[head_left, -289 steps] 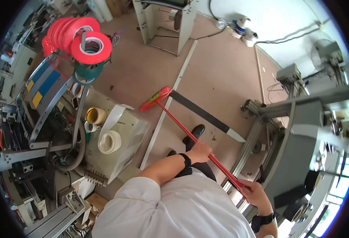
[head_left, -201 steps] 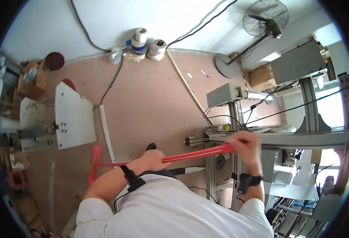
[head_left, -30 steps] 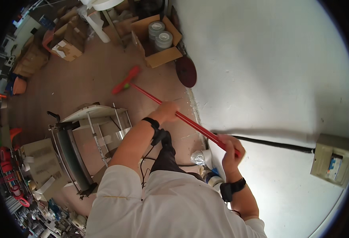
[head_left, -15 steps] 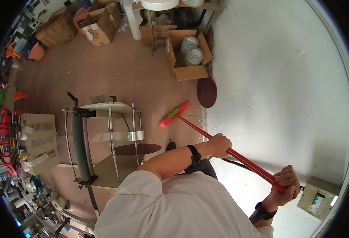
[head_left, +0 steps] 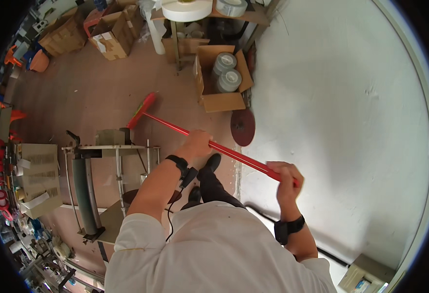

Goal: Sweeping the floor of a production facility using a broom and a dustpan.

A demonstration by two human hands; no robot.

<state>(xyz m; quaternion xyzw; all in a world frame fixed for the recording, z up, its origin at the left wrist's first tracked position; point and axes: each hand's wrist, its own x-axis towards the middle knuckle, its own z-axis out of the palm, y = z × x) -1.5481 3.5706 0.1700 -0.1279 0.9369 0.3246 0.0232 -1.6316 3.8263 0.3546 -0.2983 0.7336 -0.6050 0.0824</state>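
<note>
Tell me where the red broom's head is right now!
In the head view, the red broom head is in the upper left, left of the open cardboard box and just beyond the roller stand.

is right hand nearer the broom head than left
No, the left hand is nearer the broom head; the right hand grips the handle farther back.

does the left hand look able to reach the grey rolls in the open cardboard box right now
Probably not: the left hand is wrapped around the red broom handle, and the grey rolls look too far off. The cardboard box is open, though, leaving them exposed from above.
</note>
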